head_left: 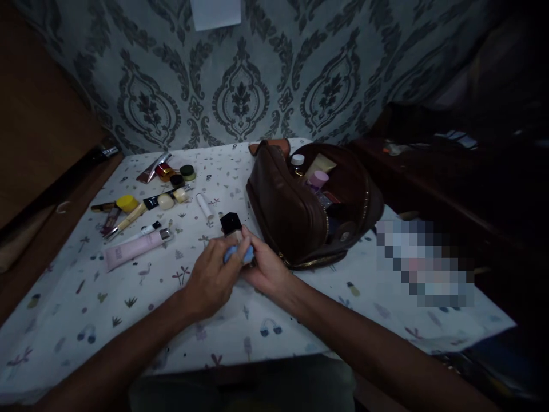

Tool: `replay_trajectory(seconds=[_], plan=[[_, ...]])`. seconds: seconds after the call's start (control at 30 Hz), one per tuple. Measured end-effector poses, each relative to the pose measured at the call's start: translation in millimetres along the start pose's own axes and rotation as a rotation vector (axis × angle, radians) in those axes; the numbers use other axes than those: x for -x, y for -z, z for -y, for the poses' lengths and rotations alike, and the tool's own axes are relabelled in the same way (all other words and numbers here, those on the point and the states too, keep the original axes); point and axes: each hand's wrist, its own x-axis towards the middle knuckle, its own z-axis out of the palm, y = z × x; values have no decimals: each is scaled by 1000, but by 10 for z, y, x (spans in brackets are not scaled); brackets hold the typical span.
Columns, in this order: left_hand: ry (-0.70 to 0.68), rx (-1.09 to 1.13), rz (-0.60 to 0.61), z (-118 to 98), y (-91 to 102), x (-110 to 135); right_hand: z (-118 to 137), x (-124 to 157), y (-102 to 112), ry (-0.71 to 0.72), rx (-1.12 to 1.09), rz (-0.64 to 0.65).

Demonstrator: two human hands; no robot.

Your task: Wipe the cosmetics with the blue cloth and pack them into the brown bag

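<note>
Just left of the bag, both hands meet over a small bottle point(234, 233) with a black cap point(231, 222) and a beige body, which looks like liquid foundation. My right hand point(268, 266) is closed around its lower part from the right. My left hand point(217, 274) is closed too, pressing a small soft blue piece point(238, 255) against the bottle; whether it is cloth or sponge I cannot tell. The bottle's base is hidden by fingers. A white tube point(205, 206) lies beyond my left hand. The brown bag point(287, 212) gapes open, showing a pink-capped container point(318, 179) and other cosmetics.
To the left lie a pink squeeze tube point(137, 248), a yellow-lidded item point(127, 202), a makeup brush point(128, 220) and several small jars, one green-lidded point(187, 171). The patterned tablecloth point(141, 320) covers the table up to the wall. A blurred-out patch point(424, 263) sits at right.
</note>
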Motion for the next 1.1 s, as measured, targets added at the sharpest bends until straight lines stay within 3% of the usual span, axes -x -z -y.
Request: replay_trajectory(seconds=[0.17, 0.3, 0.5, 0.6, 0.73, 0.87, 0.97, 1.1], plan=[[-210, 51, 24, -92, 29, -33, 90, 42, -12, -34, -10, -21], [-132, 49, -3, -3, 75, -70, 45, 21, -9, 92, 6, -28], [183, 144, -17, 86, 141, -76, -51, -6, 17, 102, 3, 60], [439, 258, -30, 74, 142, -57, -28, 23, -8, 202, 75, 54], [779, 536, 101, 30, 120, -7, 7, 152, -122, 417, 246, 91], [848, 793, 164, 26, 89, 52, 36, 316, -267, 582, 466, 125], [946, 874, 172, 21, 122, 81, 140, 437, -335, 598, 580, 165], [1194, 1016, 172, -59, 227, 40, 493, 653, -367, 559, 727, 240]])
